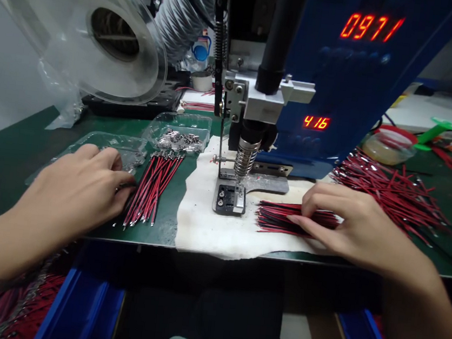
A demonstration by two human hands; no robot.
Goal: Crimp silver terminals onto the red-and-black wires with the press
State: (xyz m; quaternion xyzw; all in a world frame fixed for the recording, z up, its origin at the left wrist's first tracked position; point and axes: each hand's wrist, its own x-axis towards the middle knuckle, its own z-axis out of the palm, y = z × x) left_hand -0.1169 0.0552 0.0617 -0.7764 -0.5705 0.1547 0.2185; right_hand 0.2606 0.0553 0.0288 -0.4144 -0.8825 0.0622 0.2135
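Note:
My left hand is closed, its fingers curled down beside a clear plastic tray of small metal parts. A dark bit shows at its fingertips, but I cannot make out what they hold. Just right of it, a bundle of red and black wires with bare metal ends lies on the green table. My right hand pinches thumb and fingers on a flat row of red and black wires on white paper. Between the hands stands a soldering machine's spring-wrapped tip above a small black fixture.
The blue machine body shows red digits. A second clear tray holds small metal parts. More red and black wires lie in a heap at right, by a round tub. A clear round hood hangs at left. Blue bins sit below.

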